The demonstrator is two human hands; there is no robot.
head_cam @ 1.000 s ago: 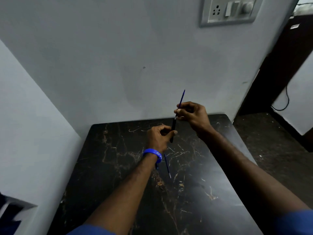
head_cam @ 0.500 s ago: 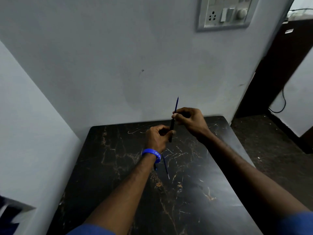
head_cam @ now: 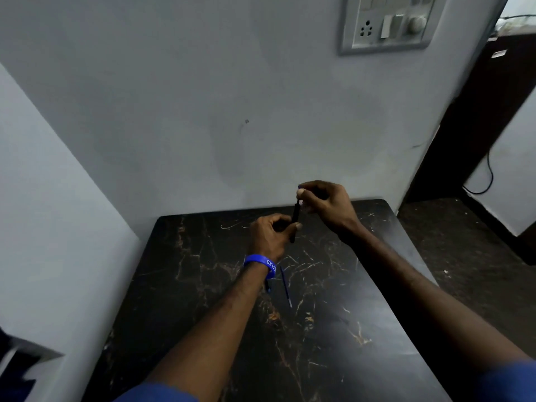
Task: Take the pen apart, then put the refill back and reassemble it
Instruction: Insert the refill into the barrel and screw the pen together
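Observation:
My left hand (head_cam: pixel 271 232) grips the black pen barrel (head_cam: pixel 295 217) and holds it nearly upright above the far part of the black marble table (head_cam: pixel 319 329). My right hand (head_cam: pixel 324 203) pinches the blue refill at the barrel's top; only its tip (head_cam: pixel 299 187) shows above my fingers. The rest of the refill is hidden inside the barrel and my fingers. A second thin blue refill (head_cam: pixel 286 287) lies on the table just right of my left wrist. A small dark pen part (head_cam: pixel 268 285) lies beside it, partly hidden under my blue wristband.
The table stands in a corner, with grey walls (head_cam: pixel 203 111) behind it and to the left. A switch and socket panel (head_cam: pixel 385 23) hangs on the back wall. To the right, dark floor (head_cam: pixel 464 256), a dark doorway and a black cable (head_cam: pixel 487 175).
The blue refill has gone down into the barrel: a long piece stood above my right hand before, now only the tip shows. My right hand came down towards my left.

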